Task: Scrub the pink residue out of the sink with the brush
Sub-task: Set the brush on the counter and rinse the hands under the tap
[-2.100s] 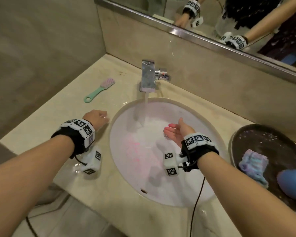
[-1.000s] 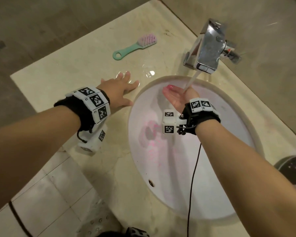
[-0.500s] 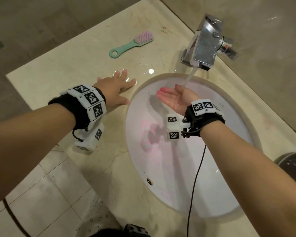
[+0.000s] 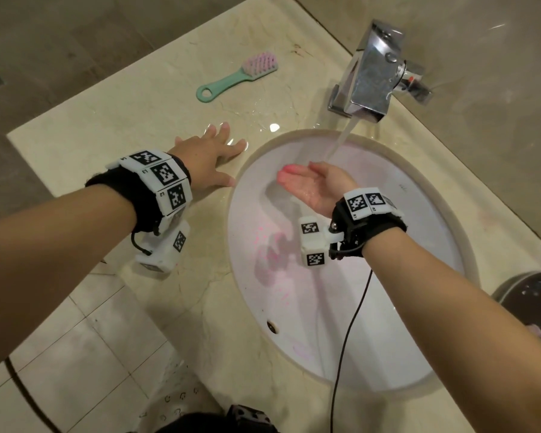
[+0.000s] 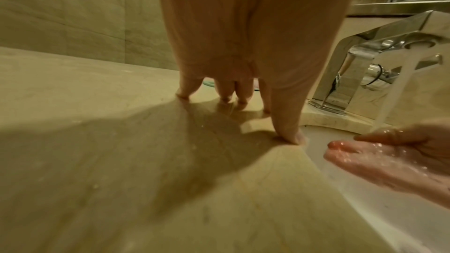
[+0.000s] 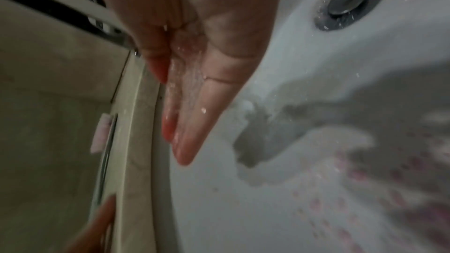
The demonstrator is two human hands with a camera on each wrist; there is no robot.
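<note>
— Where is the brush (image 4: 238, 77)?

— It lies flat on the beige marble worktop (image 4: 113, 120), well apart from both hands, to the left of the tap (image 4: 369, 76). Its green handle points toward the worktop's front edge and its pink bristle head toward the wall. Neither hand touches it.

— And the hands?

— They are apart. The left hand (image 4: 205, 162) lies palm down on the worktop just beside the sink (image 4: 425, 381), fingers straight and spread, gripping nothing; in the left wrist view its fingertips (image 5: 291, 138) press the wet stone at the basin's edge. The right hand (image 4: 316, 185) is held palm up over the basin, fingers straight and together, slightly cupped under the stream of water (image 4: 341, 142) running from the tap. It holds nothing either; water pools and glistens in the palm.

— What about the pink residue (image 4: 270, 248)?

— It shows as a smear and speckles on the white inner wall of the sink, below and to the left of the right hand. The right wrist view shows the same pink flecks (image 6: 365, 199) scattered across the basin, with the metal drain (image 6: 350, 1) farther off.

— Anything else?

— A dark round tray (image 4: 512, 292) sits at the right edge of the worktop.
</note>
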